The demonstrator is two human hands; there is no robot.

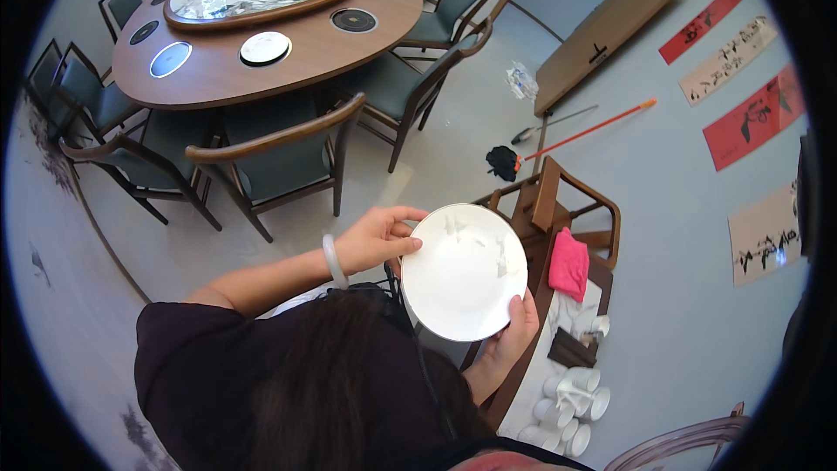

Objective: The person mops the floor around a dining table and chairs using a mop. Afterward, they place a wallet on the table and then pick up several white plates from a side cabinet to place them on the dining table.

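Observation:
Before my chest I hold a white plate point(461, 275) with a thin rim line and grey leaf-like marks on its face. My left hand point(382, 242) grips its upper left edge, thumb on the face and fingers partly behind. At the lower right edge, my right hand point(510, 333) pinches the rim with its thumb in front; its other fingers are mostly hidden behind. A white bangle point(334, 261) circles my left wrist. Whether more plates are stacked under this one, I cannot tell.
A round wooden table point(314, 69) bears one white plate point(264, 48) and several dark discs. Chairs point(281, 157) surround it. Close on my right, a sideboard point(533, 399) holds white cups point(575, 399) and a pink cloth point(569, 265). A red-handled broom point(588, 131) lies beyond.

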